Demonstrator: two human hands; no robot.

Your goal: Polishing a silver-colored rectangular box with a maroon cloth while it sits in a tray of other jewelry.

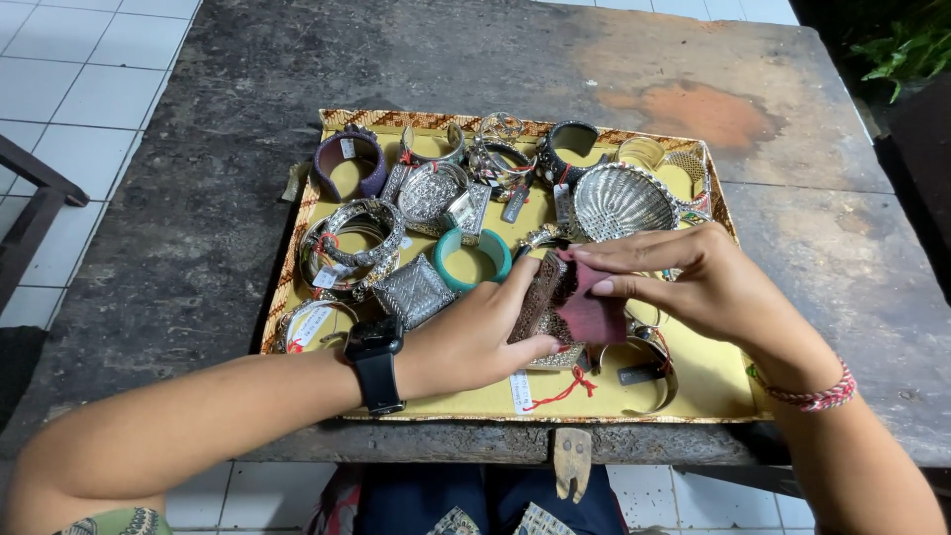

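Dark, weathered wood forms the table [198, 228], standing on white floor tiles [69, 89], and it carries a shallow yellow-lined tray [713, 381] with a patterned woven border. We see the left hand [475, 337], a black wristwatch [374, 362] on its wrist, grasping an embossed metal cuff [540, 302] from below, thumb along the near edge and fingers curled behind it. The right hand [693, 282], with a beaded wristband [817, 396], pinches a small maroon cloth [594, 312] flat against the cuff's face. Both hands are thus closed on something, and the cuff sits between them, just above the tray's near middle.

We judge the cuff stiff and fairly light, its relief giving good grip; the thin open ends look likely to bend, so the edges are the safer hold. The cloth is soft and limp and would slip unless pressed. A red string with a white paper tag [522, 391] trails beneath the left hand.

Beyond the left fingers lie a smooth teal bangle [474, 260], a textured silver square box [414, 290] and stacked silver bangles [352, 248]. Beyond the right hand rests a ribbed, shell-shaped silver dish [624, 203]. Farther off, along the tray's far edge, stand a purple cuff [347, 163] and a dark beaded cuff [570, 149]. Green leaves [906, 45] show well beyond the right hand.
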